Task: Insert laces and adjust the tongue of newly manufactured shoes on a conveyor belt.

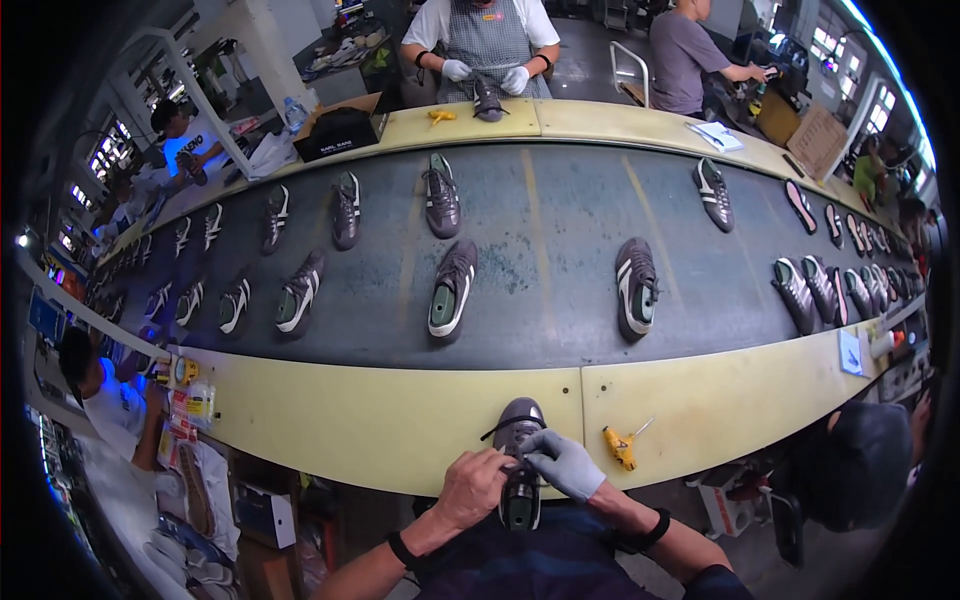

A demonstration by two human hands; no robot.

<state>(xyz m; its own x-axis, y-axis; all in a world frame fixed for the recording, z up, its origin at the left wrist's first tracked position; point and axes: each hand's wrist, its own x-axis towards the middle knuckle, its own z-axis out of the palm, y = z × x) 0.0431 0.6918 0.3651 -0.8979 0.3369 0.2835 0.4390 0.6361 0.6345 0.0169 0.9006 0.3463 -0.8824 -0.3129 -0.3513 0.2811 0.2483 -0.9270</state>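
A dark grey sneaker [521,411] rests on the near cream ledge, its toe pointing away from me and its green-lined heel opening toward my body. Over its tongue, my bare left hand [476,487] pinches the shoelace from the left. My right hand [564,466], in a pale grey glove, closes its fingertips on the lace from the other side. The two hands nearly meet above the shoe. A dark lace strand sticks out to the left of the toe. The exact lace ends between my fingers are too small to make out.
A yellow-handled hook tool [621,447] lies right of the shoe. Beyond the ledge runs a dark green conveyor belt [550,290] carrying rows of sneakers, such as one [637,288] ahead. Across it, a gloved person handles another shoe [488,101]. Co-workers sit on both sides.
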